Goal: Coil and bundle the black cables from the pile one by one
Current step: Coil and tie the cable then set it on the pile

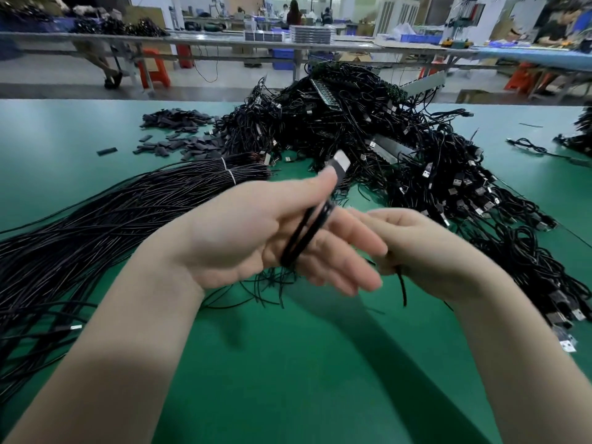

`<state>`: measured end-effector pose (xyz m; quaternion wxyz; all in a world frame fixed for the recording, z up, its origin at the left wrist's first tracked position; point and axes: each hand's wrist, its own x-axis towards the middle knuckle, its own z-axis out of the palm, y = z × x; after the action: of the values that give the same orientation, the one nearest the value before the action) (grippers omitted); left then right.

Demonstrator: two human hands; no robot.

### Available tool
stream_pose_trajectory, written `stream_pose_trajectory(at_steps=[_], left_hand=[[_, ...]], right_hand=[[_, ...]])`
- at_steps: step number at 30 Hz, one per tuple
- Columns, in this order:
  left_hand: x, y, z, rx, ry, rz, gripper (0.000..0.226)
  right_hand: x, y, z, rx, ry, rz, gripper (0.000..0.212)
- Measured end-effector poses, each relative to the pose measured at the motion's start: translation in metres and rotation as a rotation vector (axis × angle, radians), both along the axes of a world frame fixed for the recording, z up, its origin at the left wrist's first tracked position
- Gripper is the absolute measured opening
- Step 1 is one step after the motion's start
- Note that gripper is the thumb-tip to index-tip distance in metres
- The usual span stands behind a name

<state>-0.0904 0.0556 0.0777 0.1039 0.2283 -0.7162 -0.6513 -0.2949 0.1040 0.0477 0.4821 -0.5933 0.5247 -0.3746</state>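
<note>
Left hand [256, 232] palm up above the green worktop [288, 363], fingers [349, 251] straight, thumb pinning the thin black cable [307, 232], whose silver plug points away. Loops run thumb-to-palm. Right hand [416, 251], just beside, pinches the trailing end, better placed to wind.

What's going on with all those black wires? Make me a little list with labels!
place: green table in a workshop
left hand: palm up, black cable looped over its fingers, thumb on the cable's silver plug
right hand: fingers curled round the cable's loose end
big pile: tangled black cables with plugs, behind the hands
tied bundle: long straight cables, on the left
small black pieces: scattered far left
stage: coiling one cable
</note>
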Motion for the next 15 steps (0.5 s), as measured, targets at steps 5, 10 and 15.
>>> stream_pose_trajectory(at_steps=[5,10,15], left_hand=[[-0.016,0.016,-0.004,-0.026,-0.145,0.081,0.06],[-0.016,0.015,-0.002,0.088,0.176,0.413,0.057],[-0.015,0.014,0.005,0.27,0.463,0.455,0.065]], right_hand=[[0.0,0.016,0.033,-0.107,-0.157,-0.079,0.034],[0.019,0.029,0.041,-0.262,-0.04,0.023,0.025],[0.032,0.021,0.021,-0.011,-0.064,0.285,0.029]])
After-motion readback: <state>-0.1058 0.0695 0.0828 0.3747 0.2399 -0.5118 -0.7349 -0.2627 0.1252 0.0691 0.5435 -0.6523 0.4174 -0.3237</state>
